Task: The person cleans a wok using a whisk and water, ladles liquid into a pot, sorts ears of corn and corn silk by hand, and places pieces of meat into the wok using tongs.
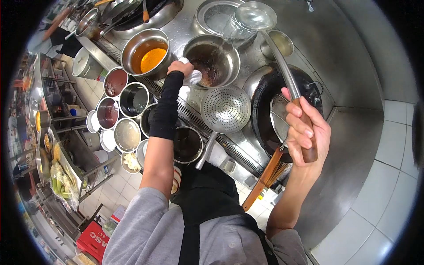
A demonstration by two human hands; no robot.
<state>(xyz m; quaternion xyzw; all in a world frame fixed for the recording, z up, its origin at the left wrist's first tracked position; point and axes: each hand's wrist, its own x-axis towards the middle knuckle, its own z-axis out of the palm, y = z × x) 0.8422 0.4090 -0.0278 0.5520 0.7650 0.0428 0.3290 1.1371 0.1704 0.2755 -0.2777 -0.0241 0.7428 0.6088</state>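
Note:
My left hand [181, 69], at the end of a black sleeve, is closed on a white cloth [193, 78] at the near left rim of a steel pot [234, 66] with dark residue inside. In my right hand [307, 130] is the wooden handle of a large steel ladle [255, 17]. The ladle's bowl is raised over the back of the counter, and water seems to run from it toward the pot. A perforated strainer [225, 109] lies just in front of the pot.
Left of the pot stands a pot of orange liquid [145, 52]. Several sauce containers [134, 99] line the counter's near left edge. A blackened wok [282, 79] sits at right, with a wooden-handled tool [260, 182] leaning there. A person's arm [57, 21] shows at far upper left.

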